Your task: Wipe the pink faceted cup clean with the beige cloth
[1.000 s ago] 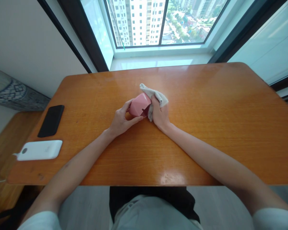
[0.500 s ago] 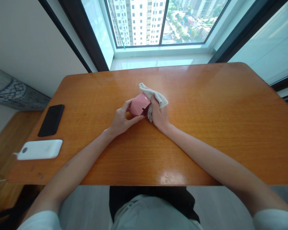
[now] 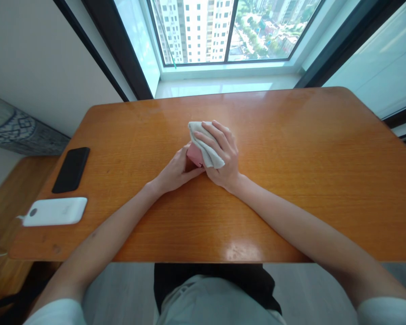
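A small pink cup [image 3: 194, 155] sits low between my hands, mostly hidden by them and by a folded off-white cloth [image 3: 205, 143]. My left hand [image 3: 176, 169] wraps the cup's lower left side, fingers curled around it. My right hand [image 3: 220, 151] lies over the cloth, pressing it onto the top right of the cup. Both hands are just above the middle of the orange wooden table [image 3: 291, 135], and the cup's opening does not show.
A black phone [image 3: 71, 170] and a white power bank [image 3: 55, 211] with a thin cable lie at the table's left edge. A lower wooden surface [image 3: 10, 203] sits beyond that edge. A large window [image 3: 192, 31] stands past the far edge.
My right hand has moved over the cup and now covers it with the cloth. Much less of the cup shows, and my left hand has closed further around it.
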`<state>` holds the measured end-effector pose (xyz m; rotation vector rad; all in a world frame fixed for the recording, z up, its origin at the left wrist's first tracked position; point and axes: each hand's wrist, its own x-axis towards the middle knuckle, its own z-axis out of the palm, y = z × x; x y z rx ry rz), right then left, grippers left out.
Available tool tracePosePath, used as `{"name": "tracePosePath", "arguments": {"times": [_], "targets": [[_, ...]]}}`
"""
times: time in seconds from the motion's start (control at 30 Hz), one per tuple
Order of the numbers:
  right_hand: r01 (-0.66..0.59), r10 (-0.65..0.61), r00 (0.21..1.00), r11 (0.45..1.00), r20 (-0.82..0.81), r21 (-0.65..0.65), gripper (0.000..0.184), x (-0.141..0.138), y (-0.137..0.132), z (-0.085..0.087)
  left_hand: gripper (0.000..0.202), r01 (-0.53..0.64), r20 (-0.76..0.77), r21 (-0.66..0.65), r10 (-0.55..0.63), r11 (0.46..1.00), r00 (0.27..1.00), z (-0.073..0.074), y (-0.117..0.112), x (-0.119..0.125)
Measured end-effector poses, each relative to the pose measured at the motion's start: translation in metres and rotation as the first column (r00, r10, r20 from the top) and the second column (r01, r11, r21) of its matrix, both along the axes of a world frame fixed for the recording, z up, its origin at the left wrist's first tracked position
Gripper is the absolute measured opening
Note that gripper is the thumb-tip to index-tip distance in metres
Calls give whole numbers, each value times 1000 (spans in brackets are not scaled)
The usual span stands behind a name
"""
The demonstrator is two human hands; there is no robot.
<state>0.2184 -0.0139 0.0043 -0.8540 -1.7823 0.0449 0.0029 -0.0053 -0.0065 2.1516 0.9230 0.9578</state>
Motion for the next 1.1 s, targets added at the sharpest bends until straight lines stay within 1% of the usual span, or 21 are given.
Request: {"name": "tracePosePath", "arguments": {"times": [0.13, 0.2, 0.23, 0.3, 0.37, 0.4, 0.43, 0.47, 0.53, 0.6, 0.67, 0.7, 0.73, 0.77, 0.83, 0.87, 0.9, 0.93, 0.97, 1.0, 1.1], "targets": [[-67, 66, 995, 998, 70, 10, 51, -4, -3, 1, 53, -74, 91, 8, 73, 997, 993, 0, 1, -3], [-86, 87, 995, 996, 41, -16, 47, -6, -1, 1, 55, -102, 107, -1, 101, 995, 989, 0, 1, -4], [-85, 85, 996, 995, -10, -44, 45, -7, 2, -2, 60, -115, 109, -3, 114, 993, 987, 0, 0, -4], [-68, 40, 981, 987, -188, -144, 44, -8, 12, -9, 70, -138, 108, -2, 137, 990, 985, 2, -1, -3], [-55, -62, 918, 958, -391, -281, 48, -9, 22, -17, 75, -154, 93, 4, 153, 988, 984, 4, -1, -2], [-61, -107, 887, 937, -449, -343, 50, -9, 26, -20, 75, -159, 85, 5, 158, 987, 984, 4, -1, -1], [-72, -122, 874, 924, -470, -374, 51, -8, 27, -22, 75, -162, 81, 4, 162, 987, 984, 5, -1, -1], [-80, -110, 881, 924, -461, -373, 51, -8, 26, -21, 75, -162, 82, 5, 161, 987, 984, 4, -1, -2], [-80, -25, 935, 957, -354, -280, 49, -6, 18, -15, 76, -153, 98, 3, 152, 988, 984, 2, 0, -3], [-89, 68, 986, 987, -155, -131, 46, -3, 7, -6, 74, -137, 117, -3, 136, 991, 984, -1, 1, -5], [-130, 130, 991, 991, 37, -21, 45, 0, 0, 1, 63, -122, 120, -2, 121, 993, 985, -4, 2, -6], [-144, 144, 985, 990, 91, -4, 45, 1, -1, 2, 59, -122, 119, 3, 121, 993, 986, -4, 2, -6], [-145, 146, 984, 989, 102, -15, 45, 1, 1, 2, 57, -128, 115, 9, 127, 992, 985, -4, 2, -6], [-131, 134, 989, 990, 64, -50, 45, 1, 4, 1, 59, -139, 111, 14, 137, 990, 984, -4, 1, -5], [-88, 70, 990, 984, -121, -156, 47, -1, 12, -3, 68, -163, 99, 14, 161, 986, 982, -1, 1, -4], [-78, 30, 974, 975, -224, -209, 50, -3, 16, -5, 73, -170, 91, 12, 168, 985, 981, 0, 0, -3], [-79, 0, 954, 965, -301, -249, 52, -4, 19, -6, 76, -171, 83, 9, 169, 985, 982, 1, 0, -2], [-83, -13, 941, 960, -339, -268, 53, -4, 20, -7, 76, -169, 77, 9, 168, 986, 983, 2, 0, -2], [-88, -3, 945, 961, -328, -263, 53, -4, 19, -7, 76, -167, 77, 9, 166, 986, 983, 2, 0, -2], [-91, 24, 961, 969, -275, -232, 52, -3, 16, -7, 76, -163, 83, 9, 162, 987, 983, 2, 0, -3], [-106, 105, 994, 992, -23, -72, 48, 0, 6, -3, 73, -142, 112, -2, 141, 990, 984, -1, 1, -4]]}}
